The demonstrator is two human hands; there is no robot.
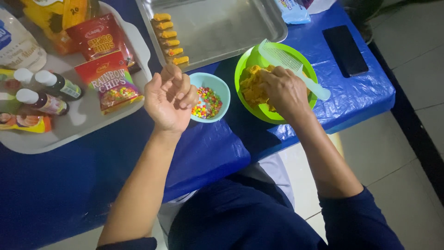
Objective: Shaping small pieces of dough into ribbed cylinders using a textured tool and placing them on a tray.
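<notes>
Between the right hand's (284,90) fingertips, yellow dough (253,87) is pinched inside the green bowl (245,62) — a lump is being pulled off. The left hand (170,98) is held palm up beside the small blue bowl (221,85) of coloured sprinkles (206,102), fingers loosely curled, grasping nothing visible. Shaped pieces (170,40) are lined on the metal tray (222,28); judged from this, the lump must next be moved to the waiting palm.

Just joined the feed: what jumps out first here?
The right hand digs into yellow dough in a green bowl, a pale comb across its rim. The left hand curls, palm up, beside a small blue bowl of coloured chips; shaped pieces line a metal tray behind.
</notes>
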